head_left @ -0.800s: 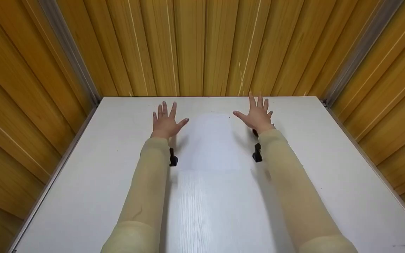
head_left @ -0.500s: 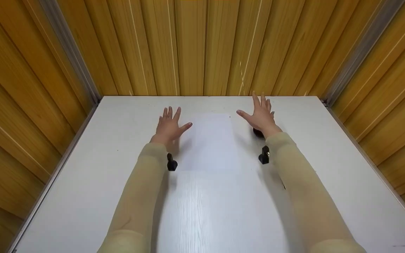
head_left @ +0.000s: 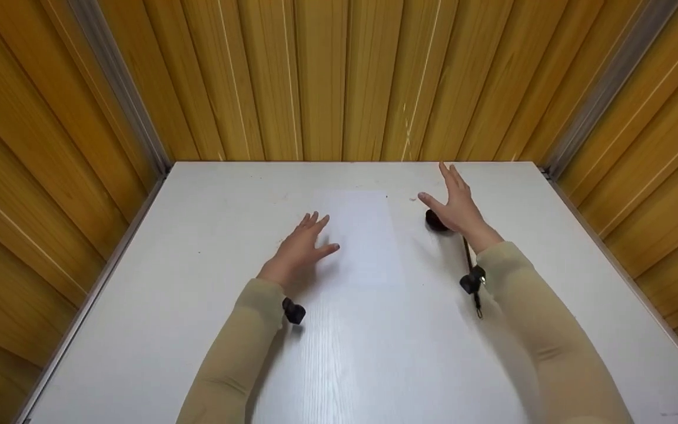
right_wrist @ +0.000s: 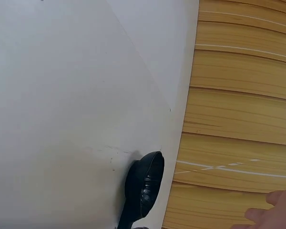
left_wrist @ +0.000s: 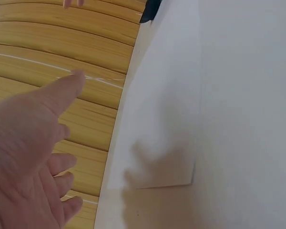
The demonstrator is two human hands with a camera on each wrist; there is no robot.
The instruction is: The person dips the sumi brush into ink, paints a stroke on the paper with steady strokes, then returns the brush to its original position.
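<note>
A white sheet of paper (head_left: 362, 235) lies flat on the middle of the white table (head_left: 156, 330). My left hand (head_left: 303, 244) is open, fingers straight, at the sheet's left edge; the left wrist view shows the hand (left_wrist: 28, 157) hovering, its shadow falling on the paper (left_wrist: 167, 119). My right hand (head_left: 457, 206) is open too, fingers straight and pointing away, just right of the sheet. Under it lies a black, glossy, spoon-shaped object (head_left: 433, 221) on the table, seen close in the right wrist view (right_wrist: 145, 188). Neither hand holds anything.
Yellow wood-panelled walls (head_left: 327, 76) close the table in at the back and on both sides. A small black camera is strapped to each wrist (head_left: 293, 311). A thin dark stick (head_left: 473, 277) runs back from the black object along my right forearm.
Both hands have drawn back from the far edge toward me. The left hand has come furthest, down to the paper's left edge. The right hand has shifted slightly right, baring the black object.
</note>
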